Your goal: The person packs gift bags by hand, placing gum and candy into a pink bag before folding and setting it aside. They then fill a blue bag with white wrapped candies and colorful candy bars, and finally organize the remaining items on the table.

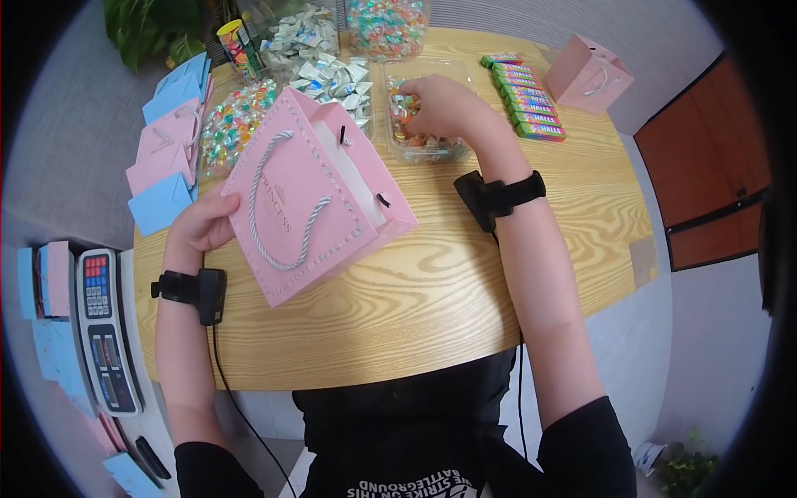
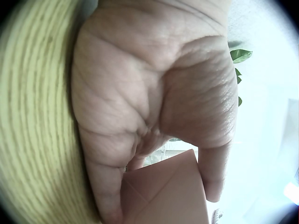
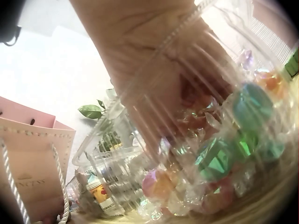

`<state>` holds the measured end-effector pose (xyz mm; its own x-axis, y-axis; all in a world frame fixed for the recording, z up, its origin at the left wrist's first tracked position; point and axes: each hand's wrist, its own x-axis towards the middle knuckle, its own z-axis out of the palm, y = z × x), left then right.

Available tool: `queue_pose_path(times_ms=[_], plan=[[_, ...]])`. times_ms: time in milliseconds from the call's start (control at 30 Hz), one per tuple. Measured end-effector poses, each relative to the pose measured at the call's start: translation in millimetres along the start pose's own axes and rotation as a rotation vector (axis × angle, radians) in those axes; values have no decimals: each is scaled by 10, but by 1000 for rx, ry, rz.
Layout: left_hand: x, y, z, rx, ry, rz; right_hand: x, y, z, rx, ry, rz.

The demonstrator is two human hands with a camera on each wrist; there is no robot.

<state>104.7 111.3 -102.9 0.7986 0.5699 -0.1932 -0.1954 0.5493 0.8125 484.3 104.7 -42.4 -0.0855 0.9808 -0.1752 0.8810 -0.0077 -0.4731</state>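
Note:
My left hand (image 1: 203, 222) holds a pink paper gift bag (image 1: 290, 207) by its side edge, thumb on one face and fingers on the other. The bag leans, its mouth toward the upper right, with a silver rope handle and "PRINCESS" lettering on the front. In the left wrist view the bag's plain pink side (image 2: 163, 200) sits between thumb and fingers. My right hand (image 1: 448, 106) reaches down into a clear plastic box (image 1: 427, 153) of shiny wrapped candies (image 3: 215, 158). Its fingertips are hidden among the candies, so I cannot tell whether they pinch any.
Left of the box lie white sachets (image 1: 332, 79) and a tray of colourful candies (image 1: 241, 120). A fuller candy tub (image 1: 386, 29) stands behind. Halls packs (image 1: 527, 100) and a small pink bag (image 1: 588, 73) are on the right. Folded blue bags (image 1: 162, 203) line the left edge, near a scale (image 1: 108, 332).

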Motion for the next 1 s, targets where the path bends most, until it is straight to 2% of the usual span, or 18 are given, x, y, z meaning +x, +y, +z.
queue_pose_path(times_ms=[133, 200, 433, 500, 600, 633, 700, 833, 900, 1000], plan=[[4, -7, -19, -6, -7, 2, -37, 3, -12, 88, 18, 47], [3, -10, -22, -12, -5, -2, 6, 71, 12, 20, 187, -56], [5, -10, -4, -9, 7, 2, -17, 72, -103, -22, 226, -85], [2, -8, 2, 2, 19, 3, -33, 38, -134, -113, 284, -125], [2, -10, 12, 12, 24, 7, -145, -73, -200, 38, 212, -23], [3, -8, 9, 12, 24, 7, -122, -42, -186, 38, 212, -23], [2, -4, -1, 11, 21, -8, -63, 30, -158, 28, 330, -116], [-2, -3, -7, 14, 27, -10, -59, 29, -189, 68, 317, -128], [7, -1, 1, 6, 21, -10, -91, 0, -208, 19, 231, -63], [11, -10, 28, 5, 20, 15, -101, -7, -191, -39, 261, -46]])
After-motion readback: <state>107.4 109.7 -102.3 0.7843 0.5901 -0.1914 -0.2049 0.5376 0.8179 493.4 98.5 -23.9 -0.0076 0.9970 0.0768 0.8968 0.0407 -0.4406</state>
